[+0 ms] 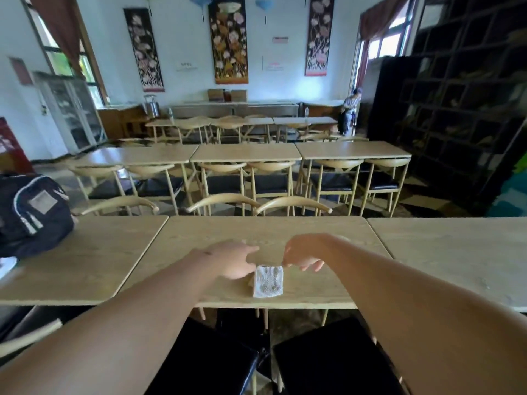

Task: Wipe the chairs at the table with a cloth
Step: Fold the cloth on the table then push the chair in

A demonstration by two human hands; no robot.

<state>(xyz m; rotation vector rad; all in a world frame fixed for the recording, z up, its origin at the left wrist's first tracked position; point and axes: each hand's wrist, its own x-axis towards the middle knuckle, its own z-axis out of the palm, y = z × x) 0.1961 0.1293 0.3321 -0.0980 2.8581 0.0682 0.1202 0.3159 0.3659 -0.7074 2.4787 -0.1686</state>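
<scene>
Forearms: both reach from the camera's bottom edge forward over the near edge of the table (285, 232), toward the cloth (268, 281).
Left hand (232, 259): lies just left of the cloth, fingers stretched forward and loose, its lower edge touching or almost touching the cloth's left side; it holds nothing.
Right hand (302, 256): hangs just beyond the cloth's upper right corner, fingers bent downward; the fingertips seem to pinch that corner, but motion blur makes it unsure, so I cannot tell if it really grips.
Cloth: a small pale folded square, lying flat on the table near its front edge, between the two hands.
Why placed so: I judge the hands come from both sides to lift or unfold the cloth before any wiping; the wiping itself is not yet started.
Chairs (336, 357): two black seats stand directly below the cloth, pushed under the table; more chairs with curved wooden backs stand beyond the table's far edge.
Backpack (34, 212): dark, far left of the cloth, on the neighbouring table.
Writing: small signs on the far wall are too blurred to read.
</scene>
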